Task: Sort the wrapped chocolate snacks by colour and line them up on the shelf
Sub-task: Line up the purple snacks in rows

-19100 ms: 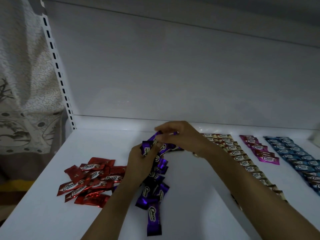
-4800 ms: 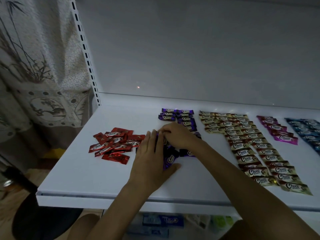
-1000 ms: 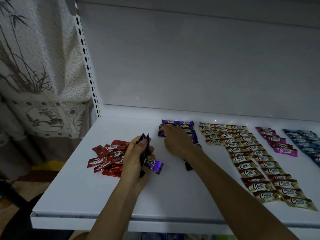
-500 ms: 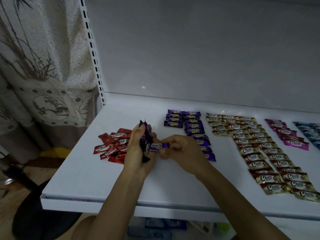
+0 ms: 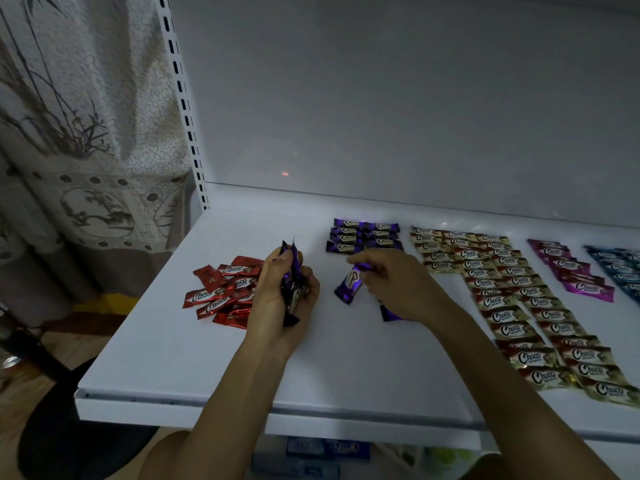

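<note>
Fingers [image 5: 363, 262] of the right hand [image 5: 398, 285] pinch a single purple snack [image 5: 349, 284] by its upper end, so it hangs tilted, lower end toward the left, just above the shelf [image 5: 166, 348]. Half a second ago those same fingers were at the left hand's bundle, tugging this piece out. Now the piece is free and the two hands stand apart.

The left hand [image 5: 277, 306] has its fingers [image 5: 273, 271] curled round the bundle of purple snacks [image 5: 292, 289], held upright, with wrapper ends sticking out above and below the fist. By my reading, one more purple piece is on its way to the purple line [image 5: 363, 235], which starts at the back of the shelf and runs forward under the right hand. The wrist hides most of the line's near end, and the purple corner [image 5: 389, 313] peeping out there is probably its last piece. The held snack is to the left of that line, near it but not touching.

The red pile [image 5: 221, 292] lies loose on the left hand's far side, not yet lined up. The gold rows [image 5: 502, 292], pink row [image 5: 571, 271] and blue row [image 5: 620, 268] already lie in order to the right.
</note>
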A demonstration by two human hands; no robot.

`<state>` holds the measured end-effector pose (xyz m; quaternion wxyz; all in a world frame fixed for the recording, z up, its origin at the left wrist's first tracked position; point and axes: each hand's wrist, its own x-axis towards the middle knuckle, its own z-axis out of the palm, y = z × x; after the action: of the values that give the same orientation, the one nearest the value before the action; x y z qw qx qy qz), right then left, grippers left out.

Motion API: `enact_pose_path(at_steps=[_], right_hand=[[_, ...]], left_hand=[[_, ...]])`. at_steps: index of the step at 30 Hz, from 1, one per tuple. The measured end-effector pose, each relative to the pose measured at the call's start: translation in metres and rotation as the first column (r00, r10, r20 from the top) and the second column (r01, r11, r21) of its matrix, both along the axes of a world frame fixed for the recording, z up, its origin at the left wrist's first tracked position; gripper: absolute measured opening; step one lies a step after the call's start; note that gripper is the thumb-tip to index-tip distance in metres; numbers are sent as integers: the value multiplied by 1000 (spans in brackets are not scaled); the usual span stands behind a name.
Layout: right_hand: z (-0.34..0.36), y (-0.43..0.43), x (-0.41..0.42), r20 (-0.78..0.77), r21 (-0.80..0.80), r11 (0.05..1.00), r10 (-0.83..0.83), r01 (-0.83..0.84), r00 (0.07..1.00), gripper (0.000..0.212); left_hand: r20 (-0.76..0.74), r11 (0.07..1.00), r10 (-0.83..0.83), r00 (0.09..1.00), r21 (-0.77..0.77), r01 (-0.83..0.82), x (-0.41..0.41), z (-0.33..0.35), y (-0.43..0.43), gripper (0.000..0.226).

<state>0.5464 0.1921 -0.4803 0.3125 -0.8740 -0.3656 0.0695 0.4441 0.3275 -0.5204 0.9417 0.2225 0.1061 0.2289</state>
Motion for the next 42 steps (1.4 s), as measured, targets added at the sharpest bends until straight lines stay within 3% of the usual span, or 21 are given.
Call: enact_pose_path(at_steps=[3,5,9,13,19,21,27,35,38,40,42], right_hand=[[8,22,15,14,-301,937,189,-176,982,45],[10,38,18,42,-411,883,267,-227,963,56],[-2,41,12,276,-171,985,73,-26,958,33],[-27,31,-4,410,-322,942,48,96,911,44],[-42,28,-21,619,-285,951,87,119,781,13],[-45,30,-27,646,-229,966,59,120,761,12],[-23,43,14,314,-192,978,145,-87,938,20],[-21,46,28,21,-137,982,131,-127,991,25],[-17,42,25,63,-57,996,67,-63,996,25],[-17,36,18,227,-42,999,11,-1,974,26],[-26,30,2,422,-119,993,67,-18,904,30]], left_hand=[[-6,1000,-1,1000,-7,1,0,0,0,40],[-11,1000,-5,1000,-7,5,-1,-1,0,36],[-18,1000,-20,1000,-18,20,-3,0,1,44],[-1,999,-20,1000,-25,20,-3,3,0,56],[-6,998,-43,999,-42,43,-3,-1,1,58],[-5,998,-39,999,-48,39,-2,-1,1,62],[1,998,-39,999,-56,39,-1,0,1,52],[-11,997,-31,999,-72,30,-2,1,2,64],[-9,997,-28,1000,-69,27,-2,3,2,65],[-2,997,-31,1000,-71,31,-2,2,2,60],[4,996,-38,999,-82,38,-3,1,1,54]])
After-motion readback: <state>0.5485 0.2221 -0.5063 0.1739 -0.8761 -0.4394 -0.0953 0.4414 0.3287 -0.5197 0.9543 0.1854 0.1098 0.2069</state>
